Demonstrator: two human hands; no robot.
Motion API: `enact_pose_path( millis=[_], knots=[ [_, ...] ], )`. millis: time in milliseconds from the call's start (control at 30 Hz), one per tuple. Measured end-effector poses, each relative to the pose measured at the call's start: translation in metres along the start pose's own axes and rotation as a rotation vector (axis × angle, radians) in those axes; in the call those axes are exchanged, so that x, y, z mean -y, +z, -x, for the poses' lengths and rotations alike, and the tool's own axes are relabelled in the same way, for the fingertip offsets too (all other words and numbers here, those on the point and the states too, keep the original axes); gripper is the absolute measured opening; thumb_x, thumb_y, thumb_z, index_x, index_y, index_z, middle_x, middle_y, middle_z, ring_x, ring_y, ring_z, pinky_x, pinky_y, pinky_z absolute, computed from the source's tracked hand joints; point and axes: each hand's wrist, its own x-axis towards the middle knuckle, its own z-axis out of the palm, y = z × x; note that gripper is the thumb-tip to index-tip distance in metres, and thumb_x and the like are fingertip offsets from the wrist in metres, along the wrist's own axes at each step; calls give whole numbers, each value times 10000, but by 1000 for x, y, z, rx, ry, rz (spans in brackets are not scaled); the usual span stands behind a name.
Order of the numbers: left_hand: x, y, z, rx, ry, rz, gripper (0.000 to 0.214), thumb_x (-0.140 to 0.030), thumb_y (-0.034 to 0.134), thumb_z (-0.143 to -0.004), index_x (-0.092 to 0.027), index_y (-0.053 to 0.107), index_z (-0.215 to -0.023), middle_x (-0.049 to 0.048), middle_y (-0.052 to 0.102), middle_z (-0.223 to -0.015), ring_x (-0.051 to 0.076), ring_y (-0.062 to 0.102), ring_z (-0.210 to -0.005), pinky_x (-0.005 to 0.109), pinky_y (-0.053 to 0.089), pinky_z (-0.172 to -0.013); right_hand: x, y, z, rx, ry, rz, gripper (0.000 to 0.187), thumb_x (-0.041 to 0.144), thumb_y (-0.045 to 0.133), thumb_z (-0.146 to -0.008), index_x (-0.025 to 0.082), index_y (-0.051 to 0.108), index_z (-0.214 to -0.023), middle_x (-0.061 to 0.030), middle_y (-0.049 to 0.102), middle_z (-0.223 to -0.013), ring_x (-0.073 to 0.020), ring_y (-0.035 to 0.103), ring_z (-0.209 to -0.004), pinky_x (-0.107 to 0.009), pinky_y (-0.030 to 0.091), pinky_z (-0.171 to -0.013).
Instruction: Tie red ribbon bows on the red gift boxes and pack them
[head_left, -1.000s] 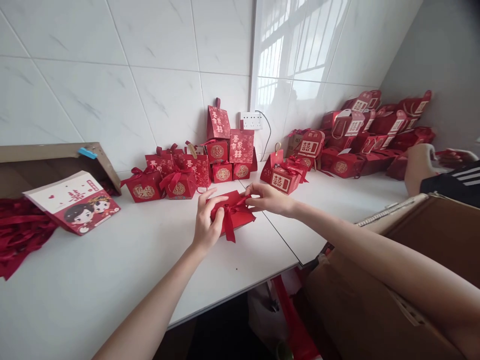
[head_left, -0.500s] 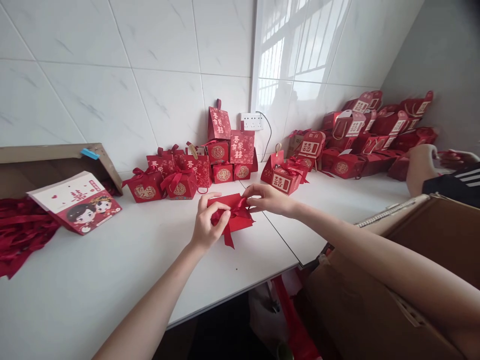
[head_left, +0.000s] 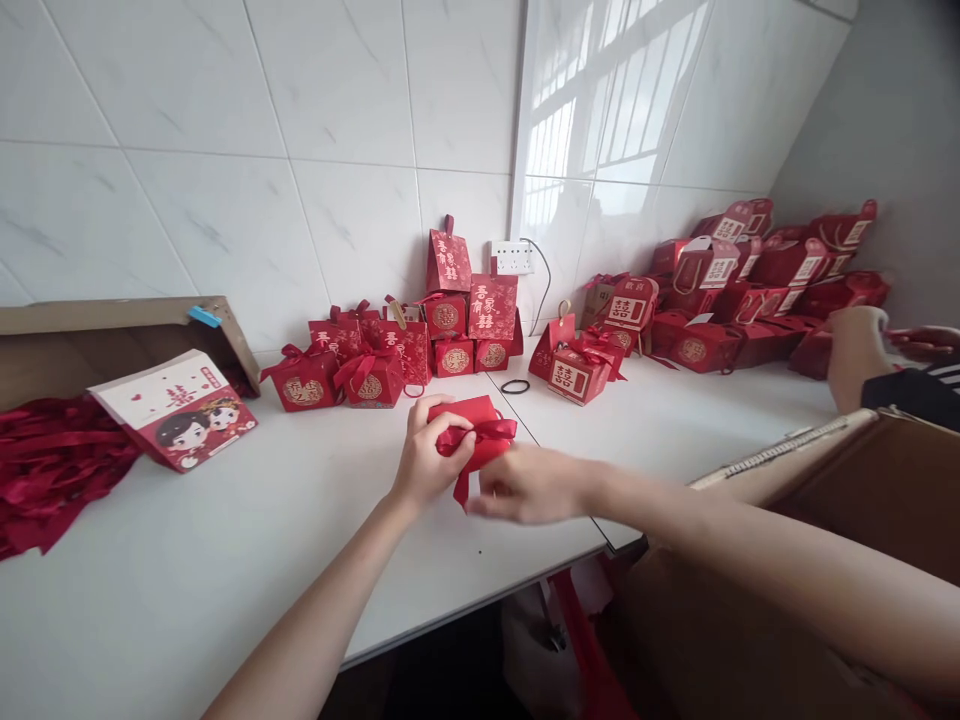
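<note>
A small red gift box (head_left: 471, 408) sits on the white table in front of me, with a shiny red ribbon (head_left: 496, 430) tied across it. A loop sticks out to the right and a tail hangs toward me. My left hand (head_left: 435, 445) is closed on the ribbon, thumb and fingers pinched at its middle, while the hand rests against the box's left side. My right hand (head_left: 529, 485) is at the box's near right corner, beside the hanging tail. Motion smears its curled fingers, so whether they hold the ribbon cannot be made out.
Finished red boxes (head_left: 373, 378) stand along the tiled wall, with more boxes (head_left: 694, 340) piled at right. A black band (head_left: 515, 387) lies behind my box. Left are a printed carton (head_left: 187, 420) and a ribbon heap (head_left: 60, 470). Another person's hand (head_left: 859, 350) and a cardboard box (head_left: 795, 450) are at right.
My right hand has left the bow's right loop and moved down toward the tail. My left hand still pinches the ribbon. The black band now shows behind the box.
</note>
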Motion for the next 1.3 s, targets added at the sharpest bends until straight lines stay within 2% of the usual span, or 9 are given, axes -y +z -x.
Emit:
enact_pose_path(
  millis=[33,100,167,300,367,567,1100,1200,1300],
  knots=[
    [-1,1,1,-6,3,-11,37,-224,580,-745,-199,608,-746,57,488,-1053,199,507,-1063,362,439,-938,2,7,-1,113,38,16,371,453,470,-838,166,576,-628,-15,528,-574,-118,451,-529,-246,338,-524],
    [-4,2,2,-17,11,-36,31,-206,573,-749,-197,601,-758,59,485,-1055,198,499,-1064,359,440,-936,3,19,-7,177,112,14,388,479,473,-831,154,599,-661,-36,556,-604,-137,490,-562,-254,357,-538],
    [-8,3,4,-27,30,-65,23,-197,575,-746,-197,593,-761,58,482,-1051,202,493,-1059,366,440,-934,2,28,-12,134,164,-94,367,418,452,-849,140,576,-646,-42,563,-600,-130,514,-553,-249,390,-552],
    [-10,5,5,-16,22,-91,33,-194,595,-728,-203,585,-759,54,473,-1059,209,490,-1049,381,446,-925,2,30,-17,92,242,-472,266,214,370,-852,142,538,-659,-7,555,-570,-75,499,-465,-194,419,-507],
    [-10,5,4,-12,6,-82,35,-192,600,-722,-203,584,-751,54,473,-1056,211,488,-1052,381,446,-926,2,29,-18,98,251,-535,258,167,348,-842,144,538,-670,4,549,-569,-64,493,-457,-175,407,-480],
    [-10,5,3,-15,-13,-40,38,-183,599,-722,-198,578,-695,54,490,-1043,208,493,-1044,378,454,-910,-1,23,-19,255,232,-553,290,171,345,-860,134,540,-649,19,516,-515,-72,489,-445,-193,431,-500],
    [-9,7,4,-17,2,-34,60,-211,598,-743,-202,609,-685,50,506,-1023,202,505,-1036,381,450,-921,5,25,-15,503,175,-452,352,218,333,-898,138,551,-635,23,524,-553,-75,506,-504,-202,424,-564],
    [-6,7,2,-20,-19,-11,54,-222,606,-739,-207,612,-688,52,512,-1029,206,511,-1042,381,449,-924,3,19,-12,574,119,-418,317,330,428,-874,145,586,-671,19,551,-608,-83,526,-547,-208,427,-580],
    [0,4,-1,-6,-35,17,53,-240,608,-740,-206,615,-700,54,519,-1040,205,515,-1054,379,442,-935,-5,5,-7,544,153,-328,371,514,562,-759,150,600,-695,4,572,-640,-109,542,-572,-225,420,-563]
  ],
)
